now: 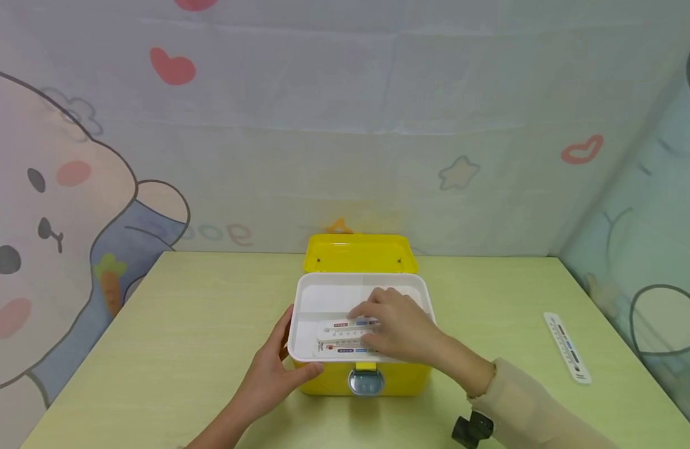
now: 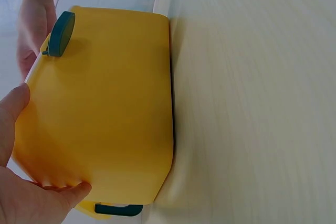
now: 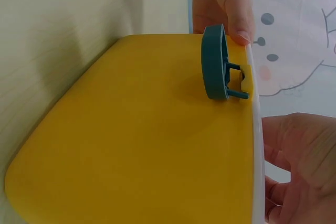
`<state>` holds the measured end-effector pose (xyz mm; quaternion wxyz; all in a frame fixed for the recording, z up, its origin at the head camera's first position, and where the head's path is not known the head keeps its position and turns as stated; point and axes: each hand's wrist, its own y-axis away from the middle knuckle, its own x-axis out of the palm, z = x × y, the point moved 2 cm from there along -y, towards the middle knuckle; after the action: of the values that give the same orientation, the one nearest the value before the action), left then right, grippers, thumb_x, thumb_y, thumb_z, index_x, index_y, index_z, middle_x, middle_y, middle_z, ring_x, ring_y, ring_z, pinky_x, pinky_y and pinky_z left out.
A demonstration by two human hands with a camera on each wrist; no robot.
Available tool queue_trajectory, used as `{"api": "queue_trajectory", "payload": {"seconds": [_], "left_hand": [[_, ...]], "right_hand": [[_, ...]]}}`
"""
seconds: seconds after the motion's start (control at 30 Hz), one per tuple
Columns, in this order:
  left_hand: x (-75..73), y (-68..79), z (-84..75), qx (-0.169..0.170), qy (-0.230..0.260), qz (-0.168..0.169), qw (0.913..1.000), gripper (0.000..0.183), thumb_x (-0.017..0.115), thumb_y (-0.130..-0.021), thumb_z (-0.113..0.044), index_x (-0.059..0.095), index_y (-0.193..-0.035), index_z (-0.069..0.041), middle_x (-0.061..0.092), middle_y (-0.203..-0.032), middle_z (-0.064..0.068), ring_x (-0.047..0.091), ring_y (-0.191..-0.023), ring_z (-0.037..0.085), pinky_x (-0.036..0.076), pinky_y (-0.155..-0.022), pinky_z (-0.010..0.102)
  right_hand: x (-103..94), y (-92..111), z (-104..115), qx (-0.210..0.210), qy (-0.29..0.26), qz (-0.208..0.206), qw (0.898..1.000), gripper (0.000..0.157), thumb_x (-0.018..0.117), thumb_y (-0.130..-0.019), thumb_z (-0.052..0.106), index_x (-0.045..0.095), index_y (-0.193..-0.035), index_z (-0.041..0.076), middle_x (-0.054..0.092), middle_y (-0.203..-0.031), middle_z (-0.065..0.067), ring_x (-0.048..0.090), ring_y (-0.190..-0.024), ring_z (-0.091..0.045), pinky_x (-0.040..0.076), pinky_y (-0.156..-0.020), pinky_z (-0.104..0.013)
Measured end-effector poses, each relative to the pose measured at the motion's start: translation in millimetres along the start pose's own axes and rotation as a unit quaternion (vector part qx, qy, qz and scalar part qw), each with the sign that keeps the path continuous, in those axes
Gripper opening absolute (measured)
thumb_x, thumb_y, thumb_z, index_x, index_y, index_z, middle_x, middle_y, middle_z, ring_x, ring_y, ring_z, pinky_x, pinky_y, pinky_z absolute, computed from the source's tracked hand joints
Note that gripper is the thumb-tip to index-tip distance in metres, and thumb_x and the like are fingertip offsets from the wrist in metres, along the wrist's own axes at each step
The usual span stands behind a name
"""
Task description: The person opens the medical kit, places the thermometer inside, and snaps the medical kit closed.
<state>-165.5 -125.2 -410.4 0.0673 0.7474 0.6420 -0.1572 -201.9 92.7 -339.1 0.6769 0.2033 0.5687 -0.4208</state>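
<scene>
A yellow storage box [image 1: 322, 381] stands with its lid [image 1: 360, 254] raised and a white tray [image 1: 334, 288] across its top. Two white thermometers [image 1: 335, 334] with printed scales lie side by side in the front of the tray. My right hand [image 1: 403, 324] reaches in from the right and pinches the upper thermometer across its width, covering its right end. With my left hand [image 1: 277, 368] I hold the box's left front corner, thumb at the front rim. Fingers of that hand press the yellow side [image 2: 100, 119] in the left wrist view.
Another white thermometer [image 1: 567, 348] lies on the light wooden table [image 1: 491, 293], to the right of the box. A round clear latch [image 1: 365, 381] hangs on the box's front. Behind the table is a printed cloth backdrop [image 1: 345, 137].
</scene>
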Motion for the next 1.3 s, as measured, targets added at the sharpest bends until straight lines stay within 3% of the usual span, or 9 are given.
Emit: {"api": "queue_trajectory", "payload": {"seconds": [0.4, 0.87, 1.3], "left_hand": [[0.1, -0.5, 0.7, 0.002, -0.002, -0.001, 1.0, 0.1, 0.08, -0.071, -0.023, 0.016, -0.147, -0.025, 0.039, -0.143, 0.0, 0.047, -0.119, 0.018, 0.037, -0.104, 0.043], [0.2, -1.0, 1.8, 0.004, -0.001, -0.003, 1.0, 0.1, 0.08, -0.071, -0.023, 0.016, -0.147, -0.026, 0.04, -0.142, -0.001, 0.047, -0.12, 0.018, 0.037, -0.104, 0.043], [0.0, -0.7, 2.7, 0.003, 0.001, -0.003, 1.0, 0.1, 0.08, -0.071, -0.023, 0.016, -0.147, -0.026, 0.041, -0.141, -0.001, 0.047, -0.119, 0.019, 0.037, -0.104, 0.043]], "right_hand": [[-3.5, -3.6, 0.0, 0.011, 0.019, -0.002, 1.0, 0.028, 0.073, -0.076, 0.024, 0.069, -0.105, 0.024, 0.056, -0.092, 0.004, 0.044, -0.084, -0.013, 0.038, -0.073, -0.027], [-4.5, -3.3, -1.7, -0.012, 0.012, -0.016, 1.0, 0.03, 0.071, -0.078, 0.022, 0.068, -0.108, 0.022, 0.057, -0.097, 0.002, 0.046, -0.087, -0.014, 0.038, -0.074, -0.029], [-11.6, 0.4, -2.8, -0.009, -0.009, -0.021, 1.0, 0.033, 0.069, -0.081, 0.031, 0.065, -0.112, 0.021, 0.058, -0.116, 0.002, 0.053, -0.107, -0.018, 0.045, -0.094, -0.037]]}}
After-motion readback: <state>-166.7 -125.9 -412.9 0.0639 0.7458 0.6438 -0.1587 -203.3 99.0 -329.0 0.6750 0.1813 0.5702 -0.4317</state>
